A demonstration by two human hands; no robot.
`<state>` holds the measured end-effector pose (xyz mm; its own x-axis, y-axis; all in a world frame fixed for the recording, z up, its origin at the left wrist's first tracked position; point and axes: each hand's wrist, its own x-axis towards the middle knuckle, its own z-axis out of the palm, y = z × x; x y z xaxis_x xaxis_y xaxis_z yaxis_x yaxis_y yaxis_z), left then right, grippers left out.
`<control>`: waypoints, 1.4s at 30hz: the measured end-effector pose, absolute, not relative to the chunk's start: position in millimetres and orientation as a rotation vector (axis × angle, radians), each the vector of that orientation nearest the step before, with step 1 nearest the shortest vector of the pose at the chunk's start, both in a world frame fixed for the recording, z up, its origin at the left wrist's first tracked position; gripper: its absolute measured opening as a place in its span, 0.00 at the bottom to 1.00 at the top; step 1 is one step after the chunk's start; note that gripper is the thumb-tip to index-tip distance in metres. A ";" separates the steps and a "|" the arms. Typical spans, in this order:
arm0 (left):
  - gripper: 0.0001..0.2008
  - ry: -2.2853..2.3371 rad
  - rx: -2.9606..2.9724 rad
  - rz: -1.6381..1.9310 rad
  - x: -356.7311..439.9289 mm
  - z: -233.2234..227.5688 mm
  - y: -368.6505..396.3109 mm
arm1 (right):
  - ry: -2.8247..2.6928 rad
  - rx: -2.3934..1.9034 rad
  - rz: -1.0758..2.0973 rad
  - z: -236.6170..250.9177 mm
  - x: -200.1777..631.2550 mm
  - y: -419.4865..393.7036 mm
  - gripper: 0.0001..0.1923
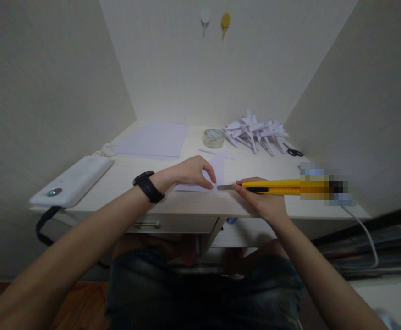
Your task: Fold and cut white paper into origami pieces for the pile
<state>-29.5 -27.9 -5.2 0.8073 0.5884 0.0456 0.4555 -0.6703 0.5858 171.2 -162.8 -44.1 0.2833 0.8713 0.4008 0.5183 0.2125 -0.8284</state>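
- Right hand [262, 198] closed on a yellow cutter [278, 187]; thumb and fingers clamped around its front part, tool lying nearly level across the view.
- Blade [225, 187] out, pointing toward the left hand [194, 172], its tip just beside that hand's thumb and forefinger.
- Left hand arched over a white paper sheet [220, 168]; thumb and forefinger curved, tips close. Cannot tell whether they pinch the paper. Other fingers hidden behind.
- Sheet lies on the pale desk [186, 204] near its front edge, partly covered by the left hand.
- Thin paper strip [217, 154] across the sheet's far end; a roll of clear tape [214, 139] just behind.
- Heap of folded paper pieces [255, 133] at far right; black-handled scissors [295, 152] beside it.
- Flat larger sheets [152, 140] at back left.
- White device [71, 182] with dark strap at the left edge.
- Black watch [148, 187] on left wrist.
- Two hooks on the back wall: white [205, 17], yellow [225, 20].
- Far end of cutter pixelated, unreadable.
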 end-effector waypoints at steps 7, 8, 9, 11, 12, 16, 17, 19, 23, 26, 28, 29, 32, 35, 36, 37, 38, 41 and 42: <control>0.13 0.770 2.370 0.278 -29.6 -6.0 -24.5 | -1.381 -1.401 0.411 -44.8 172.1 -161.2 0.15; 0.13 0.768 2.363 0.277 -29.6 -5.9 -24.4 | -1.385 -1.395 0.413 -45.1 172.7 -160.7 0.14; 0.13 0.764 2.357 0.277 -29.7 -5.8 -24.2 | -1.390 -1.390 0.413 -45.4 173.4 -160.2 0.14; 0.12 0.751 2.344 0.282 -29.9 -5.8 -23.5 | -1.403 -1.380 0.409 -46.4 175.1 -159.1 0.13; 0.12 0.744 2.335 0.286 -29.9 -5.8 -23.1 | -1.413 -1.373 0.409 -47.2 175.9 -158.4 0.13; 0.13 0.740 2.295 0.284 -30.0 -6.5 -21.0 | -1.442 -1.339 0.434 -51.3 179.0 -156.5 0.13; 0.13 0.749 2.288 0.280 -30.0 -6.8 -20.7 | -1.445 -1.336 0.439 -52.3 179.6 -156.3 0.14; 0.13 0.771 2.280 0.277 -30.0 -7.4 -20.4 | -1.449 -1.337 0.437 -53.7 180.3 -156.2 0.14; 0.14 0.796 2.265 0.280 -29.9 -7.4 -21.2 | -1.447 -1.338 0.449 -53.9 180.3 -156.8 0.13; 0.13 0.790 2.252 0.280 -29.8 -6.5 -21.4 | -1.443 -1.319 0.469 -52.7 180.0 -157.8 0.13; 0.13 0.785 2.246 0.276 -29.7 -6.1 -20.8 | -1.455 -1.296 0.484 -52.1 180.1 -158.3 0.13; 0.13 0.787 2.242 0.274 -29.7 -6.2 -20.3 | -1.460 -1.289 0.487 -52.0 180.3 -158.4 0.13; 0.14 0.795 2.232 0.273 -30.0 -7.0 -18.7 | -1.465 -1.285 0.483 -52.8 180.9 -158.0 0.13; 0.14 0.799 2.227 0.280 -30.8 -7.9 -17.5 | -1.467 -1.288 0.476 -54.0 181.3 -157.6 0.13; 0.14 0.794 2.228 0.282 -31.0 -8.0 -17.3 | -1.467 -1.288 0.474 -54.1 181.3 -157.6 0.13; 0.14 0.784 2.230 0.286 -31.3 -8.0 -17.2 | -1.465 -1.289 0.470 -54.0 181.2 -157.7 0.13; 0.13 0.770 2.233 0.288 -31.6 -8.0 -17.3 | -1.463 -1.291 0.462 -53.8 180.9 -157.8 0.13; 0.13 0.743 2.235 0.300 -32.4 -7.7 -18.3 | -1.455 -1.317 0.412 -52.2 179.1 -158.4 0.14; 0.13 0.744 2.232 0.303 -32.7 -8.0 -18.8 | -1.451 -1.330 0.392 -51.5 178.2 -158.7 0.13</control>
<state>-32.7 -18.8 -8.0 0.8026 0.5963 -0.0116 0.4184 -0.5490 0.7236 178.2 -158.7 -51.5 0.2018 0.8586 0.4712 0.5042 0.3213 -0.8016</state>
